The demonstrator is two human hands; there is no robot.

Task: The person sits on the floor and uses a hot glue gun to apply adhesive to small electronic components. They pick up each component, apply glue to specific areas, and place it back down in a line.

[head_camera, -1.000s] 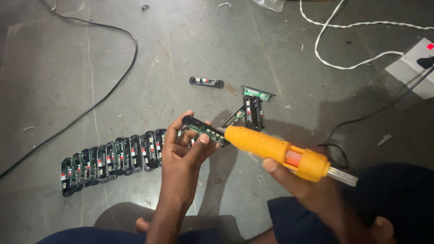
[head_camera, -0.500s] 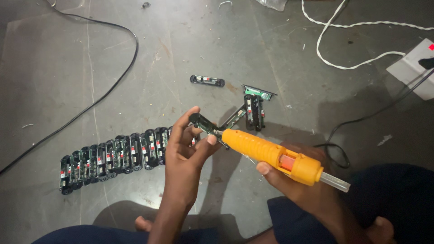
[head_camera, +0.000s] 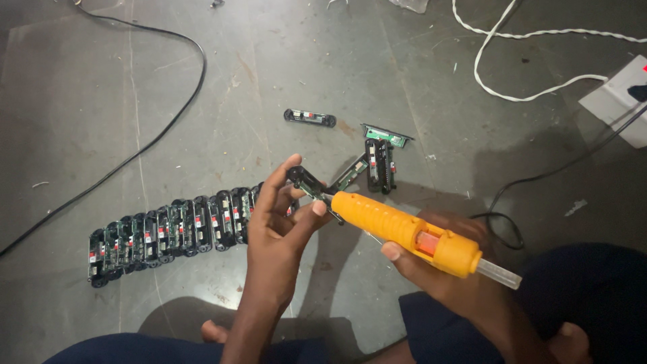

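Note:
My left hand (head_camera: pixel 280 222) pinches a small black module with a green circuit board (head_camera: pixel 309 183) between thumb and fingers, above the grey floor. My right hand (head_camera: pixel 438 266) grips an orange glue gun (head_camera: pixel 404 232) with a clear glue stick (head_camera: pixel 500 275) poking out of its back. The gun's nozzle touches the module at the end by my left thumb. A long row of several like modules (head_camera: pixel 168 229) lies side by side on the floor to the left of my left hand.
Loose modules lie beyond my hands: a black one (head_camera: pixel 309 118), a green board (head_camera: pixel 385 135), an upright pair (head_camera: pixel 379 164). A black cable (head_camera: pixel 155 135) curves at left, a white cord (head_camera: pixel 512 94) and a white power strip (head_camera: pixel 623 101) at upper right. My knees frame the bottom.
The glue gun's nozzle has stayed at the held module while my hands shifted slightly; the camera view drifted a little. The row of modules has not moved.

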